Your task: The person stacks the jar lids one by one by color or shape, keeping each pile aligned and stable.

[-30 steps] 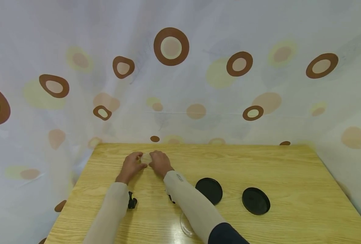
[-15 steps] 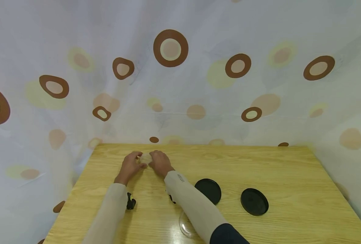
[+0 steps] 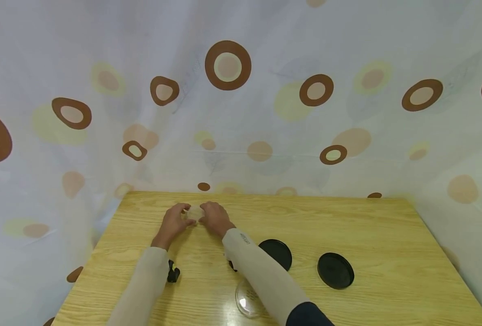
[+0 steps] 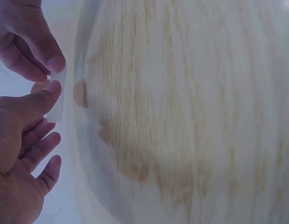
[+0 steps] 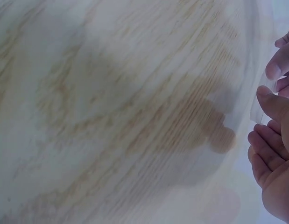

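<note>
Both hands meet at the far left of the table in the head view, with a small translucent whitish piece [image 3: 195,212] between them. My left hand [image 3: 174,222] pinches its left side with thumb and fingers; my right hand [image 3: 215,217] pinches the opposite side. In the left wrist view the piece [image 4: 56,105] appears edge-on as a thin pale strip, with thumbs on its near face. The right wrist view shows the same strip [image 5: 257,109] under the thumbs. Fingers cover much of it, so its exact kind cannot be told.
Two black round shallow lids or trays, one [image 3: 276,253] partly behind the right sleeve and one [image 3: 336,270] farther right, lie on the wooden table [image 3: 387,235]. A clear round lid or dish [image 3: 246,301] is near the front, partly covered by the right sleeve. A patterned curtain [image 3: 265,113] stands behind.
The head view shifts slightly, so the table things appear a little to the left. The hands stay on the translucent piece, and more of the clear round lid or dish shows.
</note>
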Demonstrator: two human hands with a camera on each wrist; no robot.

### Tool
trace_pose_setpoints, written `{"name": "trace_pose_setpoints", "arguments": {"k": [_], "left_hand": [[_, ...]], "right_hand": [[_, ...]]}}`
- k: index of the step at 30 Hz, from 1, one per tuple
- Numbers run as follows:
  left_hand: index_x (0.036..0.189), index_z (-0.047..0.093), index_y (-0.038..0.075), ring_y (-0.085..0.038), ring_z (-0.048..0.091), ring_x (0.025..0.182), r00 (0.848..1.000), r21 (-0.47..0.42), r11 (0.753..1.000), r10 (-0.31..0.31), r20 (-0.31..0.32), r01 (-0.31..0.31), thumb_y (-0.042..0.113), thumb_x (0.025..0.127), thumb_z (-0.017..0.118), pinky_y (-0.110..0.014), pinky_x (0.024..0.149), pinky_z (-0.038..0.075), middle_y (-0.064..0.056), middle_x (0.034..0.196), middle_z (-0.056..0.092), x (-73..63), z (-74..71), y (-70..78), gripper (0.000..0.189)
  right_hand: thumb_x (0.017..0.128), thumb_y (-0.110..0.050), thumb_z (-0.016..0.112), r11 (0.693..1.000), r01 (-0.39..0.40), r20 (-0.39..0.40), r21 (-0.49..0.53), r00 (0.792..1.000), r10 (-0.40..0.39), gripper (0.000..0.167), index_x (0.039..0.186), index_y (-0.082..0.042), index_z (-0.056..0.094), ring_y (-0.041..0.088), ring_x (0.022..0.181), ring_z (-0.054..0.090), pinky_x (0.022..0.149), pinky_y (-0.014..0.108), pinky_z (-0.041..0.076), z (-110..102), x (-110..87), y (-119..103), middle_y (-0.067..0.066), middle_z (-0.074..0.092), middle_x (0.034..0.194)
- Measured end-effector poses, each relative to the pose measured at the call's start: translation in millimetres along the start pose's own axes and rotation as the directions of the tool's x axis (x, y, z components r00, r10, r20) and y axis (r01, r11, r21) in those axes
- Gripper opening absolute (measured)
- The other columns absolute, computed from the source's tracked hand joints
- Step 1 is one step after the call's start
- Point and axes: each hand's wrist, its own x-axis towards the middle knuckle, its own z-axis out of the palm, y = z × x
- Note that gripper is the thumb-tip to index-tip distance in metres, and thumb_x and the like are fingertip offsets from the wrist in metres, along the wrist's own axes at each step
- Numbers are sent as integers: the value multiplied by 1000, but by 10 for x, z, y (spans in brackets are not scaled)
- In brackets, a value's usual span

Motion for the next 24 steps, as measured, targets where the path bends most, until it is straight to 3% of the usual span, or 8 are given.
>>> {"name": "trace_pose_setpoints", "arguments": {"k": [12,24], "left_hand": [[128,54,-2,-35,53,115,1000,-29,1000,-2,2,2,12,83,73,-50,94,47,-19,126,57,-67,33,98,51],[126,56,-1,-33,55,111,997,-11,997,71,-17,-71,15,82,75,-48,91,48,-17,122,60,-96,26,282,51]], "right_hand": [[85,-24,71,1000,-9,31,-11,999,9,43,125,-8,62,19,109,62,93,32,51,-112,-94,35,5,65,120],[85,-24,71,1000,20,11,7,1000,-20,46,128,-10,59,19,114,59,95,33,50,-360,-248,121,5,62,127]]}}
